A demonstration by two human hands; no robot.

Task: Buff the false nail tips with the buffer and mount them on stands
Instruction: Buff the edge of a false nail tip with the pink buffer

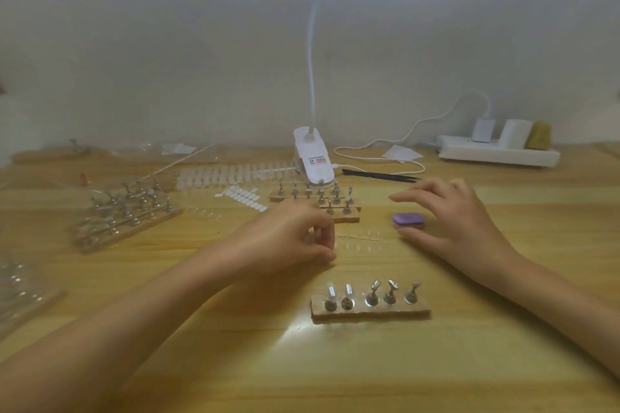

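Observation:
My left hand (295,238) hovers over the table's middle with fingers curled against the thumb, pinching what looks like a small clear false nail tip (315,235), barely visible. My right hand (449,214) is spread open over the purple buffer (408,221), which lies on the table between thumb and fingers; the thumb is just in front of it. A row of loose clear nail tips (357,238) lies between my hands. In front stands a wooden strip (369,312) with several metal stands; the two leftmost seem to carry tips.
More stand strips sit behind my left hand (315,198) and at the left (127,211). Nail tip strips (231,174), a clip lamp base (313,157) with cable, a black tool (379,175) and a power strip (496,151) are farther back. Clear packaging (20,285) lies at the left edge.

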